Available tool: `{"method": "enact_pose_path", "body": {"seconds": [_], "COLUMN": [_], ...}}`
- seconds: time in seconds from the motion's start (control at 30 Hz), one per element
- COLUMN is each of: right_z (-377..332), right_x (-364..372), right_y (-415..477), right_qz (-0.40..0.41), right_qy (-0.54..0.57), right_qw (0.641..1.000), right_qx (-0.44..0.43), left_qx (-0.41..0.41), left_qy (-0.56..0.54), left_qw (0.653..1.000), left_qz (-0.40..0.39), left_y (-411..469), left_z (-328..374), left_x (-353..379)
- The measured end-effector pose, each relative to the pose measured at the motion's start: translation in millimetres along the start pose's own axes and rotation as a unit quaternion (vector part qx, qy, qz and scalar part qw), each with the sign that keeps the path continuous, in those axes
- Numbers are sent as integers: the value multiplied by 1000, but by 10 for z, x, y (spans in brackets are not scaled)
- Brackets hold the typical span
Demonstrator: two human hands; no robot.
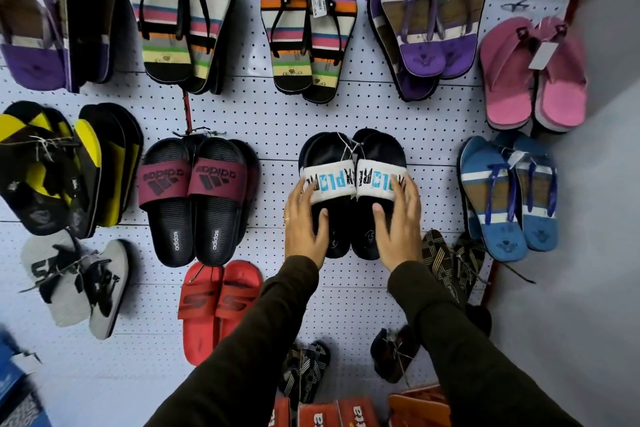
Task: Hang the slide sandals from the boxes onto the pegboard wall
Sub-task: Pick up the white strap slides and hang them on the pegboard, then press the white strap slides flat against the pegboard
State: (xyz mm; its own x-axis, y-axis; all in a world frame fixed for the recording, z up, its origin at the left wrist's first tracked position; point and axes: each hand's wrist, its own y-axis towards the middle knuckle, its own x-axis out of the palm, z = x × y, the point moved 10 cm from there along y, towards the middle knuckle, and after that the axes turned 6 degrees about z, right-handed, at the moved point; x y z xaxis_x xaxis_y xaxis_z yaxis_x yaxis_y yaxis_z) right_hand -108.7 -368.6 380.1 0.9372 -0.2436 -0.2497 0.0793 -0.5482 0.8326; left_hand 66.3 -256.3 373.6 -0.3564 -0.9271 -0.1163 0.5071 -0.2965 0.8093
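item: black slide pair [337, 184], white straps | place: between our hands, against pegboard [277, 114] | left hand [306, 224]: we pressed spread fingers on its left side | right hand [398, 225]: spread, on its right side

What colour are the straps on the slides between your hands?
White straps with black and blue lettering; head view.

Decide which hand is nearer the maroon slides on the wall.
Left. The left hand rests on the left side of the black-and-white slides, just right of the maroon slides; the right hand is on that pair's far side, farther away.
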Motion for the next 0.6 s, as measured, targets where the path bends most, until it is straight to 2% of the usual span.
{"method": "enact_pose_path", "body": {"seconds": [0.1,0.23,0.33,0.6], "right_z": [-72,131,223,202], "right_x": [241,504,600,601], "right_y": [85,138,212,171], "right_qz": [-47,-103,-125,-126], "right_qy": [-64,-72,-89,-113], "right_qw": [994,991,986,984], "right_qx": [-70,-54,-63,-54], "left_qx": [79,77,80,82], "left_qy": [81,209,256,269], "left_qw": [991,961,946,937], "left_qz": [-71,-163,-182,-208], "left_y": [77,115,215,227], "left_z": [165,-34,-129,-171], "left_x": [265,561,625,578]}}
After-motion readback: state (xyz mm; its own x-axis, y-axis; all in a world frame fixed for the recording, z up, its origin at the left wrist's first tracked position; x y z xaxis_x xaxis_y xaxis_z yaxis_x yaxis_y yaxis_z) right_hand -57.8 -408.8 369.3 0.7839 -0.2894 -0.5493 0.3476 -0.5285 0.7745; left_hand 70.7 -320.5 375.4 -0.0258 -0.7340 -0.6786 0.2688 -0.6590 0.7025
